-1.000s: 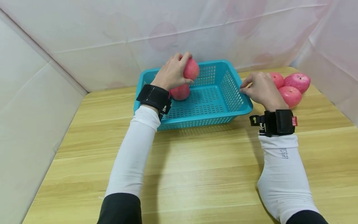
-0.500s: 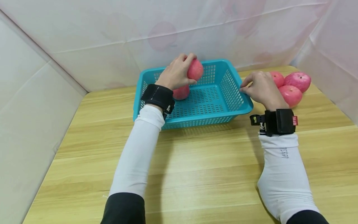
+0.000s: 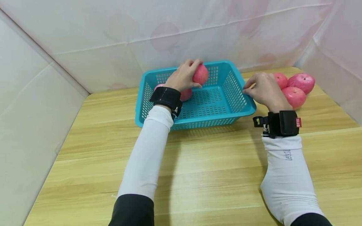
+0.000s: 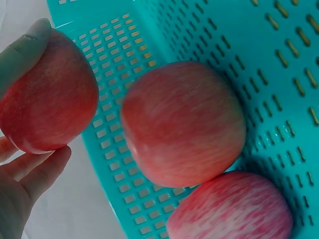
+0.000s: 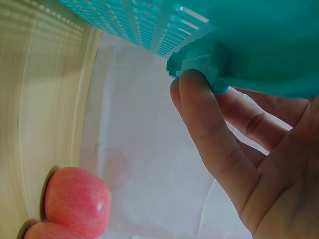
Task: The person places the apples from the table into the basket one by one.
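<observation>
We saw the left hand [image 3: 182,76] stretched over the basket [image 3: 209,121], thumb and fingers gripping an apple [image 3: 201,74]; the right hand [image 3: 265,89], angled left, pinched the basket's right rim. Two apples [image 4: 183,124] lay inside; three others [image 3: 301,83] sat just beyond the right hand.

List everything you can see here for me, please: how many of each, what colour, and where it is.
Table: 1, yellowish wood grain, lower part of the head view
Wall covering: number of pieces unclear, off-white with faint pink circles, behind and beside the table
Basket: 1, turquoise, on the table
Apples in the basket: 2 visible, one red, one streaked pink, at its left end
Loose apples: 3 visible, pinkish red, on the table right of the basket
Held apple: 1, red, in the left hand
Sleeves: 2, white below black, one per arm
Wrist straps: 2, black, one per wrist
Hands: 2, bare, left round the held apple, right hand gripping the basket's right rim
</observation>
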